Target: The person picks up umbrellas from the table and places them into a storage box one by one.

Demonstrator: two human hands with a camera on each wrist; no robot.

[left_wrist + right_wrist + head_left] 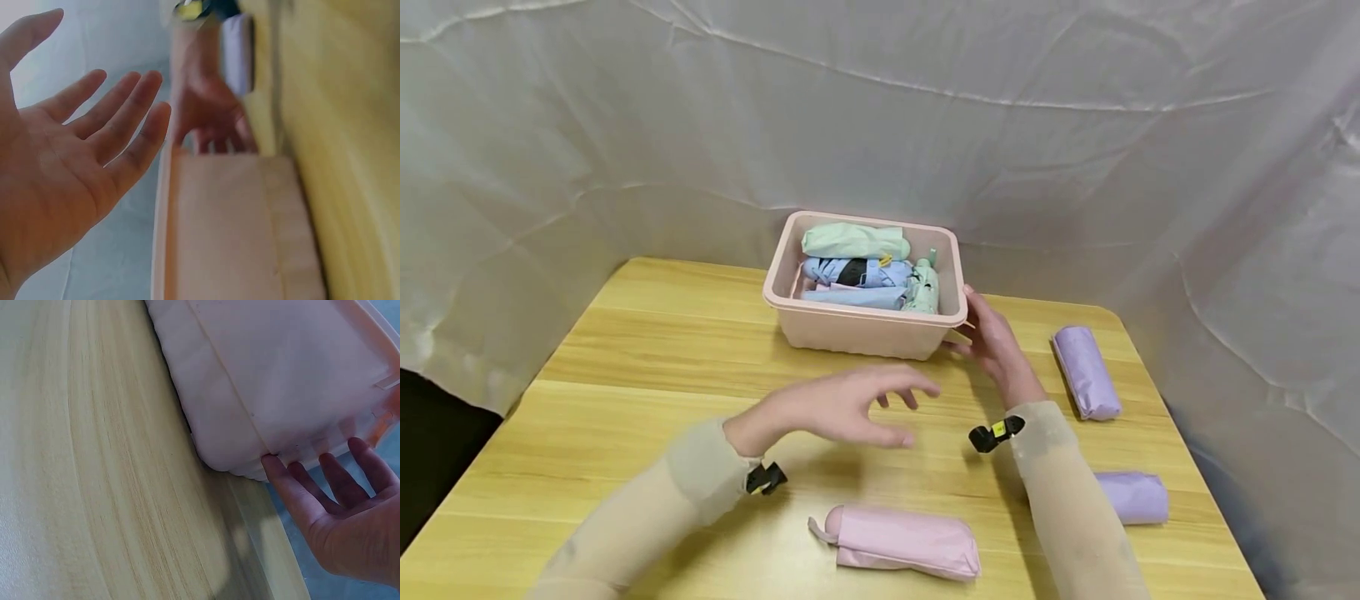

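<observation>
Bin: a pink plastic bin (865, 329) is sitting near the far edge of the table (647, 350), already holding several folded umbrellas in mint (853, 241), blue (850, 272) and pale green (922, 290).
Still outside: a pink folded umbrella (901, 542) is lying by the near edge; two lilac ones, (1086, 371) and (1133, 497), are lying along the right edge.
Progress: judging by this, the packing is looking a little over half done, with three umbrellas waiting on the table.
Right hand (996, 342): it is resting against the bin's right near corner, fingers straight and spread, gripping nothing.
Left hand (842, 407): it is hovering above the table's middle, in front of the bin, fingers loosely spread and holding nothing.
Head view only: it is giving the bin's contents and all three loose umbrellas.
Right wrist view only: it is showing the fingertips (275, 467) touching the bin wall (269, 369) just under the rim, low at its corner.
Left wrist view only: it is showing the bare open palm (56, 187), with the bin's side (231, 225) and the other hand blurred beyond.
</observation>
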